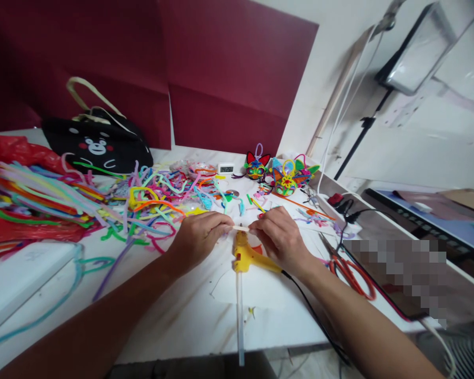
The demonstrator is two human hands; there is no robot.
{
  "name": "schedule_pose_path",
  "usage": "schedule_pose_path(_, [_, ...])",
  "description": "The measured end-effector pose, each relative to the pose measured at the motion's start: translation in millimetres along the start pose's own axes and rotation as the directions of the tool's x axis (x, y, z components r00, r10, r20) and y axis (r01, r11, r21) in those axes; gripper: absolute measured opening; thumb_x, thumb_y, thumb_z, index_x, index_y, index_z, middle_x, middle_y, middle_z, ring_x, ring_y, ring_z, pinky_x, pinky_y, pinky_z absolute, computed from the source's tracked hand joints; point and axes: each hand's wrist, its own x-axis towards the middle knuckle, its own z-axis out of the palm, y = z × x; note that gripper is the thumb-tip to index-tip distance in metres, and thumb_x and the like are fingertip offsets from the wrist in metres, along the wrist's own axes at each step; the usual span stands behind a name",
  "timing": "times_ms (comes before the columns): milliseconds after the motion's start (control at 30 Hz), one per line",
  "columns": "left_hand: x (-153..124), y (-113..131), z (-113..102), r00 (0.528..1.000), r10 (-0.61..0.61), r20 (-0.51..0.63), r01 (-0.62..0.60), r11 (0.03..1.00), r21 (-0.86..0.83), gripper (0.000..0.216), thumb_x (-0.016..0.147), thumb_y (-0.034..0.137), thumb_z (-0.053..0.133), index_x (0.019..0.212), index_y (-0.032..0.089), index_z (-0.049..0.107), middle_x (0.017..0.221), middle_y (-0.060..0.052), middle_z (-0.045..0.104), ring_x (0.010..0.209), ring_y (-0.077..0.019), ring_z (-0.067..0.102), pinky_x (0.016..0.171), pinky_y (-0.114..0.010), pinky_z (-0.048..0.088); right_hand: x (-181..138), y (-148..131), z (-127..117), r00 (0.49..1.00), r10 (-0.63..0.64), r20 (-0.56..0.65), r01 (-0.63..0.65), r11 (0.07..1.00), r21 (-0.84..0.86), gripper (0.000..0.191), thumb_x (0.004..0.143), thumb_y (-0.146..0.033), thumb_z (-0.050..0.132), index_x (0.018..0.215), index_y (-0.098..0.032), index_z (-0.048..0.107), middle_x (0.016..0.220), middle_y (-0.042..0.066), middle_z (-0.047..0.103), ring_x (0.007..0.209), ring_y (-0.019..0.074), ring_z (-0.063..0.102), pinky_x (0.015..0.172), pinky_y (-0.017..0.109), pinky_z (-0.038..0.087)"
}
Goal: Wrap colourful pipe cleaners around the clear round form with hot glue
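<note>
My left hand [200, 235] and my right hand [278, 235] meet over the middle of the white table [189, 316]. Both are closed in a pinch on a short pale pipe cleaner piece [240, 228] stretched between their fingertips. Just below the piece lies a yellow glue gun [248, 257] with a clear glue stick [240, 316] sticking out toward me and a black cord [312, 310] running off under my right wrist. A big loose heap of coloured pipe cleaners [102, 202] spreads to the left of my left hand.
Colourful pipe-cleaner mask figures [285, 179] stand behind my hands, beside a small white digital clock [225, 168]. Red-handled scissors [349, 271] lie right of my right arm. A black bear-face bag [98, 143], a red plastic bag [11, 152], dark red boards [229, 73] and a power strip [339, 202] ring the table.
</note>
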Motion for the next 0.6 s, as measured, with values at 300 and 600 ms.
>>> schedule_pose_path(300, [0, -6, -1, 0.99, -0.126, 0.063, 0.135, 0.976, -0.17, 0.017, 0.087, 0.025, 0.059, 0.092, 0.02, 0.075, 0.086, -0.002, 0.08, 0.075, -0.0167, 0.074, 0.07, -0.023, 0.056, -4, 4, 1, 0.999, 0.029, 0.039, -0.029, 1.0, -0.007, 0.015, 0.096, -0.013, 0.05, 0.09, -0.019, 0.062, 0.076, 0.006, 0.064, 0.073, 0.0193, 0.058, 0.069, 0.036, 0.04])
schedule_pose_path(600, [5, -47, -12, 0.918, -0.396, -0.009, 0.383, 0.893, -0.235, 0.037, 0.088, 0.036, 0.058, 0.119, 0.017, 0.065, 0.105, -0.011, 0.075, 0.096, -0.0233, 0.072, 0.087, -0.036, 0.057, -10, 15, -1, 0.996, 0.088, 0.004, -0.088, 0.996, -0.03, 0.01, 0.097, -0.017, 0.054, 0.091, -0.019, 0.061, 0.077, 0.007, 0.067, 0.074, 0.0203, 0.06, 0.071, 0.036, 0.043])
